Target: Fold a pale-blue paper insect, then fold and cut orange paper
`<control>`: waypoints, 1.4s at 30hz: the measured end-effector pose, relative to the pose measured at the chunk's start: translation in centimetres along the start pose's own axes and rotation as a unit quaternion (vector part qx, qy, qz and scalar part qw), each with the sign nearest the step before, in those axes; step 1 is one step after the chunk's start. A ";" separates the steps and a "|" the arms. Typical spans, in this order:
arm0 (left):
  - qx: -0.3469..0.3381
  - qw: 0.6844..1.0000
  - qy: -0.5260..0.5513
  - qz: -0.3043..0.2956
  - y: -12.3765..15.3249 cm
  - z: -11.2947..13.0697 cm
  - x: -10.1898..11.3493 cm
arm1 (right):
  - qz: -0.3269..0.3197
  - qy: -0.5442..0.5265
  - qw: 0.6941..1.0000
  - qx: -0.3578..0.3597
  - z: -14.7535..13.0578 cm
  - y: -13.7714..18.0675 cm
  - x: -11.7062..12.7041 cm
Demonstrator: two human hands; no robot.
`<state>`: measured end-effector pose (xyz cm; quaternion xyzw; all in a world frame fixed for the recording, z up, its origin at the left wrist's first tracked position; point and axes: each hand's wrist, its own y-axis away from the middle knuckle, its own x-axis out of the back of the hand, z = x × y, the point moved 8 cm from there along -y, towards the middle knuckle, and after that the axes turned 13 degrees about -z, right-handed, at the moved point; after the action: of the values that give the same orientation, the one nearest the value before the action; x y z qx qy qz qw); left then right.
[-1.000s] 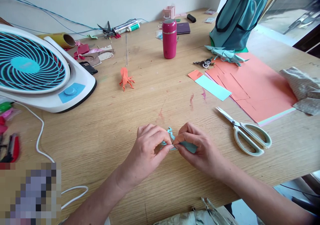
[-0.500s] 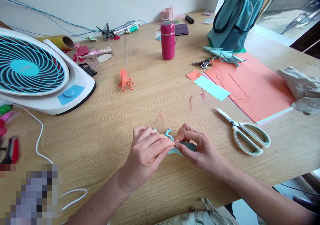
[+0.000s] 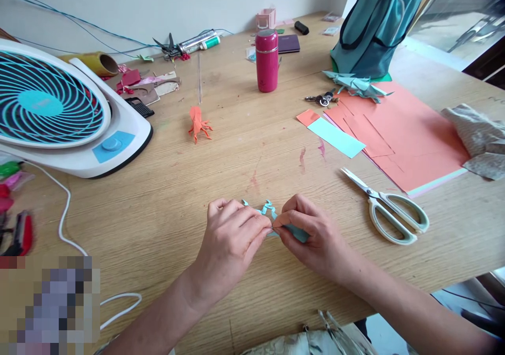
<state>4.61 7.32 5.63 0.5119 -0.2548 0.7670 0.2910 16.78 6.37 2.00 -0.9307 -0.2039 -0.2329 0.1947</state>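
Over the near part of the desk (image 3: 177, 197), the left hand (image 3: 235, 232) and right hand (image 3: 315, 234) meet at the fingertips around a folded blue paper (image 3: 300, 232). Both hands' fingers pinch it between thumb and forefinger, and thin, crooked strips of it poke out beyond them. White-handled scissors (image 3: 371, 193) lie near the right hand; an orange paper figure (image 3: 196, 123) sits farther back, to the left.

- Light-blue folded piece (image 3: 298, 232): thin paper, matt.
- Tabletop (image 3: 169, 197): wood, visibly grained, low sheen.
- Scissors (image 3: 370, 192): smooth metal blades; 2 pale, plastic-looking handles.
- Orange figure (image 3: 195, 121): creased matt paper.
- Bottle (image 3: 267, 72): glossy, with 1 shiny metallic ring.
- Fan (image 3: 132, 126): smooth white plastic housing.
- Backpack (image 3: 369, 26): matt cloth.
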 end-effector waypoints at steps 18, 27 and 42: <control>0.016 0.994 0.097 -0.053 -0.5 -0.8 -0.6 | -0.013 -0.012 1.000 0.012 -0.2 0.0 -0.2; 0.023 0.991 0.114 -0.061 -0.4 -0.9 -0.8 | -0.014 -0.017 1.000 0.013 -0.2 0.1 -0.2; 0.018 0.969 0.240 -0.060 -0.8 -1.8 -1.4 | -0.007 -0.073 0.997 -0.022 0.2 -0.2 0.2</control>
<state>4.39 8.87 3.78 0.3321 -0.1324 0.8531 0.3799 16.93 6.68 1.96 -0.9480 -0.2186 -0.1699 0.1571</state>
